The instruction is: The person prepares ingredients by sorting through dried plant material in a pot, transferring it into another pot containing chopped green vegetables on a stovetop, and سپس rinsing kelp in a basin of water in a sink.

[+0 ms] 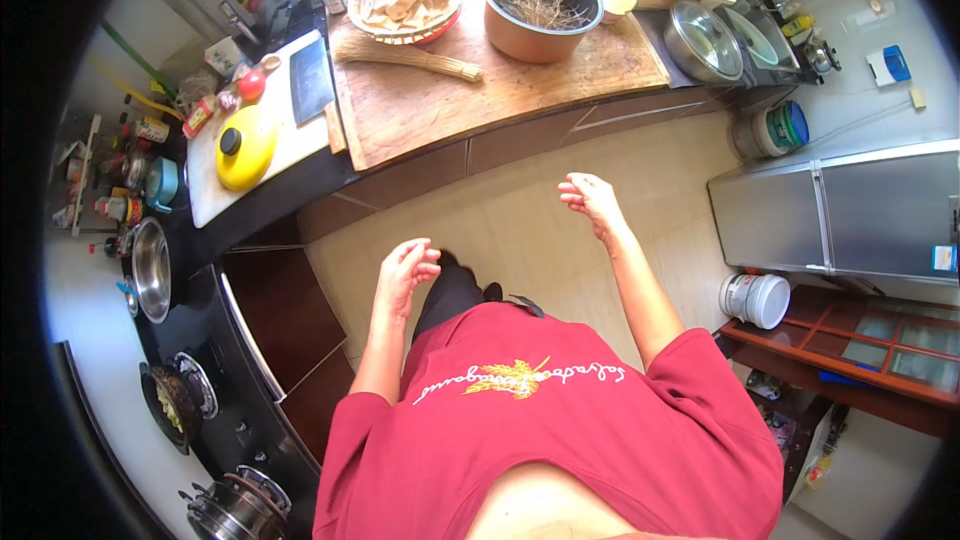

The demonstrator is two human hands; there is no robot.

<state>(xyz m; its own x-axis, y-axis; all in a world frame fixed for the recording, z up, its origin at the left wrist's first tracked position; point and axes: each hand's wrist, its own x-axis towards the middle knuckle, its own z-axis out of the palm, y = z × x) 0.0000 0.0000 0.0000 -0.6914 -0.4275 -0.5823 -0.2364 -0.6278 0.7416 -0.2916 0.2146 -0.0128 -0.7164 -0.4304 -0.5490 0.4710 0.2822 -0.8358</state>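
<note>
My left hand hangs in the air in front of my body, fingers loosely bent, with nothing seen in it. Farther out to the right is my right hand, its fingers half curled and likewise holding nothing visible. Both are apart from the counter, above the floor. Nearest ahead of them lies a large wooden board. On it stand a copper-coloured pot with dry, thin brown stems inside, a bundle of straw-like stalks, and a woven basket with light brown pieces in it.
To the left, a white cutting board carries a yellow lid, a tomato and a cleaver. A wok sits on the stove. Along the right are a steel pot, a grey fridge and a white bucket.
</note>
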